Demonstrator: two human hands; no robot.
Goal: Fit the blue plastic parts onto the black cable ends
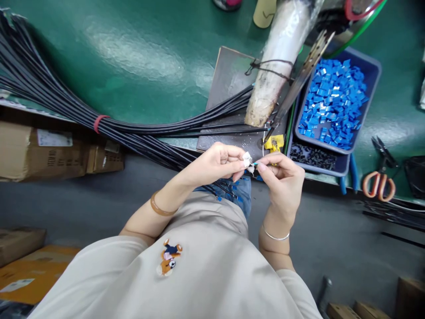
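Note:
Close in front of my body, both hands meet just off the bench edge. My left hand (221,165) is closed, pinching a crumpled white tissue (246,160) between thumb and fingers. My right hand (282,175) is also closed, its thumb and fingertips pinched at the tissue's right side. A speck of light blue shows at those fingertips, too small to name. Below and behind my left hand, black cables (179,165) with small blue ends hang down over my lap.
A blue bin (373,88) holds many blue connectors, above a tray of small black parts (314,157). A plastic-wrapped tube (279,62) and metal bar overhang a dark board (229,66). Orange-handled scissors (378,186) and blue-handled pliers (353,173) lie right. Cardboard boxes (63,150) stand left.

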